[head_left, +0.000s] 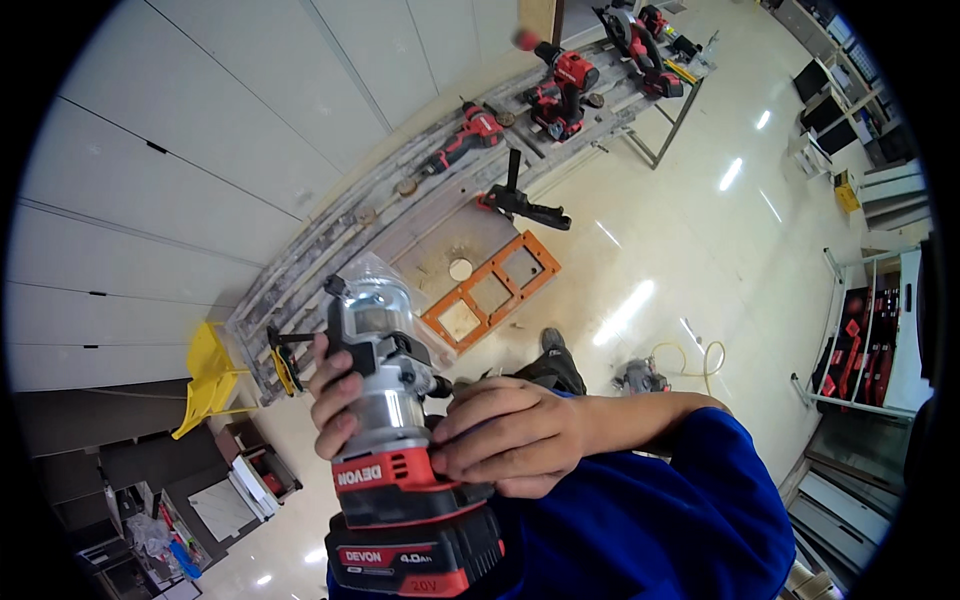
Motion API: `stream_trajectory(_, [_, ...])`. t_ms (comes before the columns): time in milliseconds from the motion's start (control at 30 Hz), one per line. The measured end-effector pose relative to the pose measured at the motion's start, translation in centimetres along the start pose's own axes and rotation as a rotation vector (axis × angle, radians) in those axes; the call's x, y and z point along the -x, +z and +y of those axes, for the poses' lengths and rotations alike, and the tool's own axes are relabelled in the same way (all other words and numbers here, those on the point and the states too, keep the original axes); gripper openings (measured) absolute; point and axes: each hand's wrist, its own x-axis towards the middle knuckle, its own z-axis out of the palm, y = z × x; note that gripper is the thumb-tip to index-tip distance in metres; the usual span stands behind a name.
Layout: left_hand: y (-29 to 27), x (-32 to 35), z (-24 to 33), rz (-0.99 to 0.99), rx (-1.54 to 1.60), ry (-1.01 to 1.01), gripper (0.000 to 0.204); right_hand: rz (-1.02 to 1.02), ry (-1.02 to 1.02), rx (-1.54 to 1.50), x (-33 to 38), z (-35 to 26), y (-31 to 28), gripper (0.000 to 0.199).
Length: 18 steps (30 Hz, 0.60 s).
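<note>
Held up close before me is a cordless trim router (385, 410) with a silver metal body, a clear base at its far end and a red-and-black battery at its near end. The fingers of my left hand (332, 402) wrap round its left side; the rest of that hand is hidden behind the tool. My right hand (520, 435) grips the other side, fingers curled over the body by a black knob. Beyond the router, an orange template (475, 307) with rectangular cut-outs lies on a board, near a black clamp (525, 207).
A long workbench (330, 235) runs along grey cabinets, bearing a red drill (570, 75), another red power tool (480, 128) and a circular saw (635, 50). A yellow chair (208, 380) stands left. A grey tool (640, 378) with a yellow hose lies on the floor.
</note>
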Motion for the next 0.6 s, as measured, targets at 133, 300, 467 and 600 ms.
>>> stream_trajectory(133, [0.6,-1.2,0.2,0.022,0.076,0.009,0.061,0.026,0.08,0.006,0.9,-0.5,0.8,0.031])
stream_trajectory(300, [0.7,-1.7,1.3,0.145,0.047,-0.11,0.056,-0.004,-0.012,0.049,-1.4,-0.6,0.4,0.026])
stream_trajectory(467, [-3.9,-5.9,-1.7,-0.229,-0.249,0.241,0.055,0.118,0.463,-0.344,0.7,0.0,-0.1,0.04])
stream_trajectory(600, [-5.7,-10.6,-2.8,-0.742,-0.49,0.447,0.037,0.011,0.852,-0.664,-1.4,3.9,-1.5,0.068])
